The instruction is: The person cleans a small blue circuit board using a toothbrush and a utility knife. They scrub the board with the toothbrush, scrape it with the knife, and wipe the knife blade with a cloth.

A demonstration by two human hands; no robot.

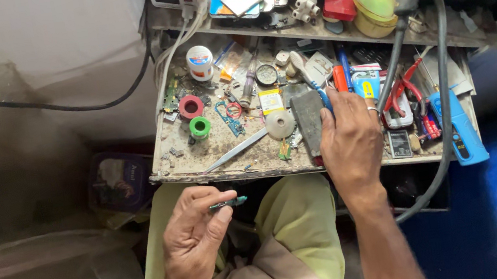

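My left hand (192, 227) pinches a small green-tipped tool (227, 202), pointing right.
My right hand (350, 142) lies flat, ahead on the grey phone (308, 121), gripping nothing.

You are looking down at a cramped repair workshop: a grimy worktop (224, 154) strewn with tape rolls (192, 107), pliers (405, 93), small circuit boards (171, 98) and cables (443, 105), with a cluttered shelf (311, 30) above it.
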